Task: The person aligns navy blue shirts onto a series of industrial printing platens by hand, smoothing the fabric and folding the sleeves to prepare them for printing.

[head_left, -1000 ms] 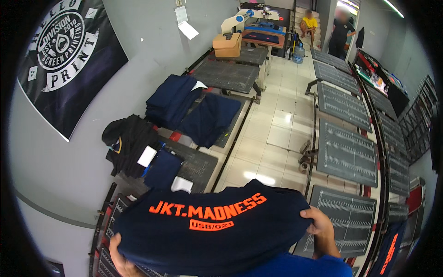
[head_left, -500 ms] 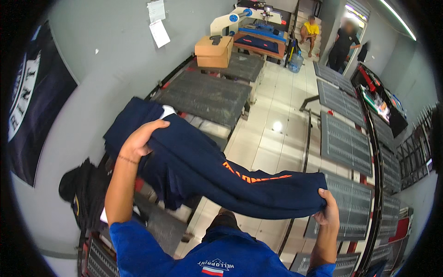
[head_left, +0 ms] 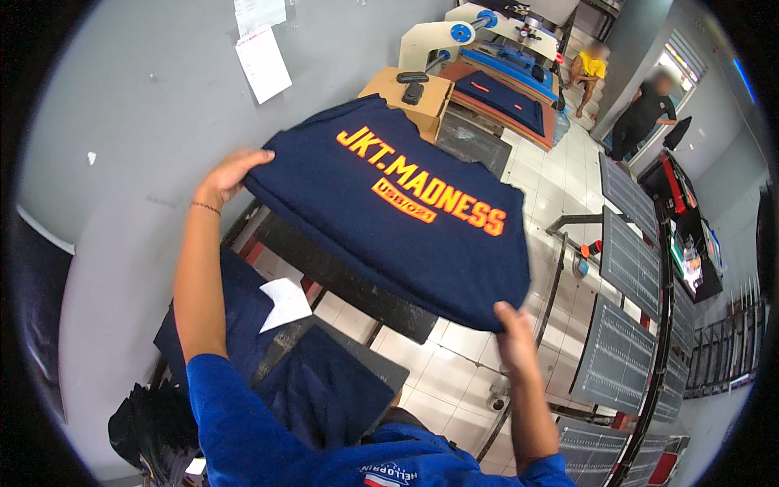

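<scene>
A navy blue shirt (head_left: 357,215) with orange-yellow lettering is stretched between my hands, print side up, above a dark flat board (head_left: 357,288). My left hand (head_left: 231,172) pinches its near left corner, thumb on top. At its near right corner, my right hand (head_left: 515,337) grips the edge, slightly blurred. Nearer to me, more dark blue cloth (head_left: 324,385) lies over another board, with a white sheet of paper (head_left: 286,304) next to it.
Beyond the shirt stand a cardboard box (head_left: 438,85) and a heat press (head_left: 487,61) with a printed navy garment (head_left: 499,101) on its bed. Rows of grey boards (head_left: 617,349) line the right. A seated person (head_left: 591,66) and a standing person (head_left: 645,114) are far back.
The shirt has moved forward, away from me, from a bunched length to a spread sheet with its whole print showing. My right hand has come inward to the left.
</scene>
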A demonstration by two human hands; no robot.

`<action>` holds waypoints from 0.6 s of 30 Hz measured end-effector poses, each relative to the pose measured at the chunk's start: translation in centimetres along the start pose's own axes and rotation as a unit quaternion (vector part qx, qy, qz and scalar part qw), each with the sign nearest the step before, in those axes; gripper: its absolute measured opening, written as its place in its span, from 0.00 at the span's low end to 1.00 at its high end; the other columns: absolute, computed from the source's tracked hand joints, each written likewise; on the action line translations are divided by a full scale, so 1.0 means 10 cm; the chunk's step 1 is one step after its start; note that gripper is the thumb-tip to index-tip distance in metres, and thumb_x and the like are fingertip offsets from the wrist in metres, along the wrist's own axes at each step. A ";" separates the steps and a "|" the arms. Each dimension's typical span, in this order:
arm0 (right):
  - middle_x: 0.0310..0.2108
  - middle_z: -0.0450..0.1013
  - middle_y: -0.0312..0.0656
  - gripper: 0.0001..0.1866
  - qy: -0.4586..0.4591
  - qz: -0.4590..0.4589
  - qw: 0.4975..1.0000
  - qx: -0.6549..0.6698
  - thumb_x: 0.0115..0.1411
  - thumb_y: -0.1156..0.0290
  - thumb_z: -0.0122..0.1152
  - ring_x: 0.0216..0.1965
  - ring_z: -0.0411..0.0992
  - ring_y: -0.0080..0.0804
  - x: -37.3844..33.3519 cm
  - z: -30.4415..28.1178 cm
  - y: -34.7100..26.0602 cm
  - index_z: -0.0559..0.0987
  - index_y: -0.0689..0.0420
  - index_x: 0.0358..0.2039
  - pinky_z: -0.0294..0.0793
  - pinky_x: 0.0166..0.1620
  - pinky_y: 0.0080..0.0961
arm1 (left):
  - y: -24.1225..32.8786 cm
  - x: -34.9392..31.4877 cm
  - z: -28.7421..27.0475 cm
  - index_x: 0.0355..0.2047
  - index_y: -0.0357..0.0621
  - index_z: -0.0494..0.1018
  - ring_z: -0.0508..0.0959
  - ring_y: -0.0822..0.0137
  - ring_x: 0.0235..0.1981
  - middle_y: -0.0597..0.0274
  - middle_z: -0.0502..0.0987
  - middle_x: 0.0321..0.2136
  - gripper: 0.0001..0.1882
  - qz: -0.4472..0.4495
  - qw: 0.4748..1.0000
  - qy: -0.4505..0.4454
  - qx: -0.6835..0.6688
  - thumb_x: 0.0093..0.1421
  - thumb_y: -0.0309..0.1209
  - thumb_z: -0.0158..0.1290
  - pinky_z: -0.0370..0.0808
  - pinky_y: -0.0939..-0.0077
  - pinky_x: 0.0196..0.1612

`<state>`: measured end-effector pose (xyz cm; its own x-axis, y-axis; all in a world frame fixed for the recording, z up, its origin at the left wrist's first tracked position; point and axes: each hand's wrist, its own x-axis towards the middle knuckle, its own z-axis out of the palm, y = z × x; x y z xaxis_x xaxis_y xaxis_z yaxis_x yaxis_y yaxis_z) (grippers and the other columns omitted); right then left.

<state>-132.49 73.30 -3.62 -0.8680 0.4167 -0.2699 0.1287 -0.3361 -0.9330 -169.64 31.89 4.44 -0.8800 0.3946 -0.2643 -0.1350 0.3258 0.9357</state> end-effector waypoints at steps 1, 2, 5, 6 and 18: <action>0.54 0.71 0.48 0.32 -0.010 -0.003 1.000 -0.010 0.60 0.62 0.63 0.53 0.70 0.35 0.21 0.08 0.33 0.66 0.67 0.58 0.63 0.60 0.32 | -0.30 0.23 -0.08 0.47 0.37 0.76 0.77 0.70 0.41 0.57 0.79 0.44 0.25 -0.020 1.000 0.008 0.012 0.58 0.46 0.57 0.75 0.73 0.41; 0.53 0.72 0.48 0.32 -0.011 0.018 0.999 -0.032 0.60 0.60 0.63 0.53 0.70 0.35 0.38 0.15 0.69 0.66 0.68 0.58 0.63 0.60 0.32 | -0.57 0.48 -0.06 0.48 0.36 0.75 0.77 0.67 0.43 0.54 0.78 0.47 0.28 -0.054 0.994 0.063 0.065 0.57 0.47 0.57 0.75 0.70 0.41; 0.51 0.73 0.48 0.30 0.001 0.109 0.993 -0.039 0.59 0.63 0.65 0.51 0.71 0.35 0.70 0.43 1.74 0.68 0.68 0.56 0.64 0.59 0.30 | -1.75 0.76 -0.20 0.57 0.37 0.69 0.63 0.49 0.63 0.47 0.65 0.62 0.38 -0.161 0.978 0.017 0.127 0.55 0.53 0.58 0.65 0.44 0.56; 0.50 0.73 0.49 0.30 0.005 0.091 0.993 -0.076 0.59 0.64 0.65 0.51 0.71 0.36 0.78 0.42 2.21 0.68 0.69 0.56 0.65 0.58 0.30 | -2.27 0.77 -0.25 0.59 0.34 0.65 0.67 0.51 0.60 0.47 0.66 0.61 0.40 -0.207 0.968 0.063 0.123 0.54 0.51 0.59 0.67 0.47 0.54; 0.47 0.74 0.62 0.44 0.008 0.179 0.958 -0.224 0.52 0.44 0.67 0.44 0.75 0.43 0.85 0.29 2.23 0.70 0.77 0.51 0.75 0.47 0.34 | -2.81 1.40 -0.41 0.58 0.40 0.68 0.75 0.45 0.50 0.41 0.74 0.50 0.27 -0.096 0.858 0.103 0.494 0.60 0.38 0.51 0.72 0.51 0.50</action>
<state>-138.41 66.86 -26.00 -0.7229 0.3570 -0.5916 0.6124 -0.0652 -0.7878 -180.04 24.75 -24.62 -0.9603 0.1248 -0.2494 0.0755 0.9772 0.1982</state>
